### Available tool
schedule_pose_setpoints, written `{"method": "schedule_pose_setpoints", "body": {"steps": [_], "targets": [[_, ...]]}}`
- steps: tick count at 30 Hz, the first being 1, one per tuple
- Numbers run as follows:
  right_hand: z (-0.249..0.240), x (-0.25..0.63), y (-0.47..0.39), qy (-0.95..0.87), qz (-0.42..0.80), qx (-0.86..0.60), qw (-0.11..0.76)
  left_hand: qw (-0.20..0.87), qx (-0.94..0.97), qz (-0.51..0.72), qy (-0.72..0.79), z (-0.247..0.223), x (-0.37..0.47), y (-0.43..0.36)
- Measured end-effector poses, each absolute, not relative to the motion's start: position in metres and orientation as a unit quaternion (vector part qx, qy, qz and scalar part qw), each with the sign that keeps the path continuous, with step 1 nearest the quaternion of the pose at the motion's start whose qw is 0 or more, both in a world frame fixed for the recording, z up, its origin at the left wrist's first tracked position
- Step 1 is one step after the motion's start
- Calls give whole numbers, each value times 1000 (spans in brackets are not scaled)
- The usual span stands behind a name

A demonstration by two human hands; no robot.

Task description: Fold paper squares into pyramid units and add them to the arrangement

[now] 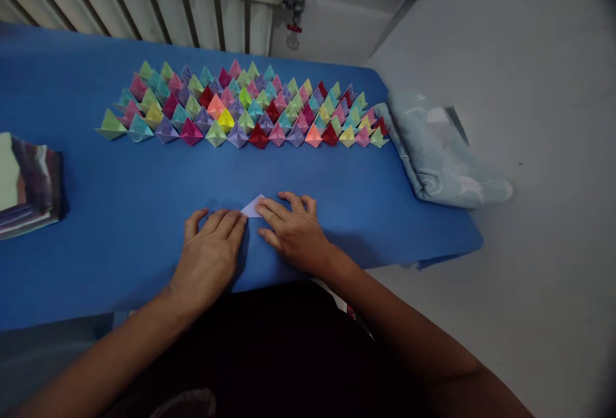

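Note:
A small pale lilac paper [252, 207], folded into a triangle, lies flat on the blue table between my hands. My left hand [210, 252] rests palm down, its fingertips at the paper's left corner. Across the right part of the paper lie the fingers of my right hand [294, 230], which are spread and press on it from above. Part of the paper is hidden under those fingers. Beyond my hands stand several rows of small folded paper boats [239, 135] in many colours.
At the far left is a stack of paper sheets [36, 183]. A folded grey-blue cloth [440, 155] lies on the table's right end by the wall. Behind the blue table [144, 212] are a white radiator [168, 0] and a pipe with a red valve [294, 28].

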State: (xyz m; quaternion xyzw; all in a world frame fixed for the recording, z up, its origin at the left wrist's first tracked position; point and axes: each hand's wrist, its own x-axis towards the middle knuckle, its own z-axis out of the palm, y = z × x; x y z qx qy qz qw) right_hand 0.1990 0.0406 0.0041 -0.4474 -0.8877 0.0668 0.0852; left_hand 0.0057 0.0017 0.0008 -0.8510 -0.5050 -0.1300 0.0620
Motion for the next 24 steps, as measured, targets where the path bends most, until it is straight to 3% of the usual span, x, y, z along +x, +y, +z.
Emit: {"method": "schedule_pose_setpoints", "body": {"steps": [10, 18, 24], "targets": [[6, 205, 44, -892, 91, -434, 84, 38, -871, -120, -474, -4, 14, 14], [10, 217, 48, -870, 158, -451, 121, 117, -883, -123, -438, -5, 14, 14], [7, 228, 38, -886, 109, -445, 64, 124, -890, -127, -420, 1, 14, 16]]}}
